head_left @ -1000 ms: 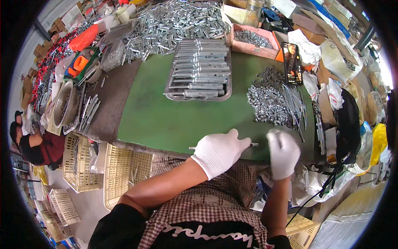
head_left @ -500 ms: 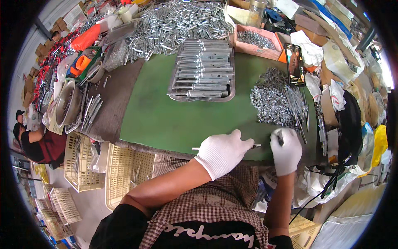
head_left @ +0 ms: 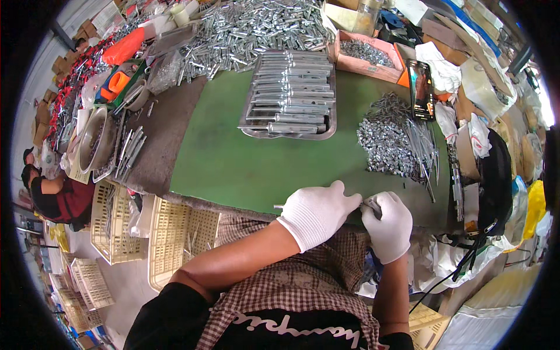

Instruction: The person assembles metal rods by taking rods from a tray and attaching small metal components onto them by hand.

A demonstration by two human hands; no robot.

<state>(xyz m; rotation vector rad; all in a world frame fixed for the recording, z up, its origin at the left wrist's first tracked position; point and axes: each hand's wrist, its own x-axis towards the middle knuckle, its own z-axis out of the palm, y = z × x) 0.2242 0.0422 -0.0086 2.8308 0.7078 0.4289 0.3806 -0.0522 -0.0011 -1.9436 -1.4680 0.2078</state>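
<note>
My left hand (head_left: 319, 214), in a white knit glove, is closed around a thin metal rod (head_left: 279, 206) whose end sticks out to the left of the palm. My right hand (head_left: 388, 224), gloved the same way, is pinched at the fingertips, right by the left thumb and the rod's other end. What the right fingers hold is too small and covered to make out. Both hands are at the near edge of a green work mat (head_left: 233, 169). Beyond them a metal tray (head_left: 331, 125) holds a row of silvery tubes with thin rods sticking out.
Right of the tray lie a pile of small shiny metal parts (head_left: 385, 149) and a bundle of long thin rods (head_left: 424, 146). A phone (head_left: 421, 90) leans behind them. A large heap of metal tubes (head_left: 251, 29) and a pink box (head_left: 370, 58) fill the back. Cream crates (head_left: 166, 245) stand lower left.
My right hand has moved left from beside the small-parts pile to the left hand's fingertips. My left hand keeps its hold on the rod, nearly in place. The view has shifted slightly.
</note>
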